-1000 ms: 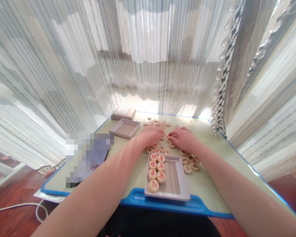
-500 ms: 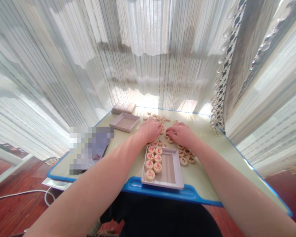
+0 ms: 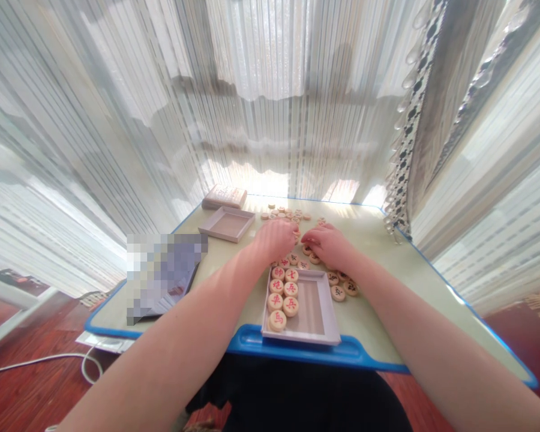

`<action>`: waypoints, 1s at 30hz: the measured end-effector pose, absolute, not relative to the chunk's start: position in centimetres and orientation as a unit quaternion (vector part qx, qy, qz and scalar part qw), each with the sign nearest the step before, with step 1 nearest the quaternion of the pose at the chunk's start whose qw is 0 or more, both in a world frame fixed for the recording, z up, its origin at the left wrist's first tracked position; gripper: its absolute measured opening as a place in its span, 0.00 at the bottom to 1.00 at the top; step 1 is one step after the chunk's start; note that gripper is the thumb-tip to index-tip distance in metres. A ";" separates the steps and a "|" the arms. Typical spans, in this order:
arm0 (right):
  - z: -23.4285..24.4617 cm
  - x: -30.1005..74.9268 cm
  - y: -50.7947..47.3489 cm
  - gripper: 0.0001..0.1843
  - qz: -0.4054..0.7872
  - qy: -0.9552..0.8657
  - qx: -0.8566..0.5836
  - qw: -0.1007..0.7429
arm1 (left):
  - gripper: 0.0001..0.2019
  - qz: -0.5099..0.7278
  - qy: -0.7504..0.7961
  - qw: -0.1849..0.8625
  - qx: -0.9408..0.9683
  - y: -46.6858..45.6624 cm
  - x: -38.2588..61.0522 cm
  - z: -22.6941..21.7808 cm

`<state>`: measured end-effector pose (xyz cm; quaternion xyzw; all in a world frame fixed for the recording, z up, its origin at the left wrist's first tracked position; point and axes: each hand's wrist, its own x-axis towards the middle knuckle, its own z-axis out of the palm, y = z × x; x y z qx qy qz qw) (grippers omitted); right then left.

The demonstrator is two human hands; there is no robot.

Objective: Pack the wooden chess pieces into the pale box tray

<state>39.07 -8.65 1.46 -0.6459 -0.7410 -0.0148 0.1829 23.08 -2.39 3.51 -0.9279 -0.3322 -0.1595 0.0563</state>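
My left hand (image 3: 276, 239) reaches over the middle of the table, its fingers bent and closed at a round wooden Chinese chess piece (image 3: 297, 236). Facing it, my right hand (image 3: 328, 245) has curled fingers and thumb drawn together low over the pieces; what lies between them is mostly hidden. Close under that hand are Chinese chess pieces with dark characters (image 3: 315, 258). Nearer me sits a shallow open box (image 3: 332, 312), where red-marked pieces (image 3: 290, 306) stand in two columns along the left side.
More loose pieces (image 3: 281, 211) are scattered beyond my hands. At the back left are an empty box tray (image 3: 227, 224) and a printed box (image 3: 225, 196). A blurred dark flat object (image 3: 173, 276) lies left. The pale table (image 3: 400, 288) has a blue edge; curtains hang behind it.
Both hands stay over the same spot, with their fingers slightly more closed. The view has shifted a little, so the near box appears slightly farther right.
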 end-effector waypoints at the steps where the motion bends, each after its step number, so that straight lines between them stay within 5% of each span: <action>1: 1.5 39.0 -8.7 0.12 -0.011 -0.736 -0.648 0.193 | 0.16 -0.158 -0.332 0.056 -0.928 -2.2 23.0 3.6; 16: 2.5 38.3 -9.3 0.12 0.151 -0.594 -0.599 0.515 | 0.12 -0.200 -0.296 0.042 -0.933 -3.0 22.3 4.1; 30: 3.0 38.1 -9.7 0.14 0.287 -0.528 -0.527 0.601 | 0.11 -0.332 -0.236 0.050 -0.912 -2.6 22.6 3.5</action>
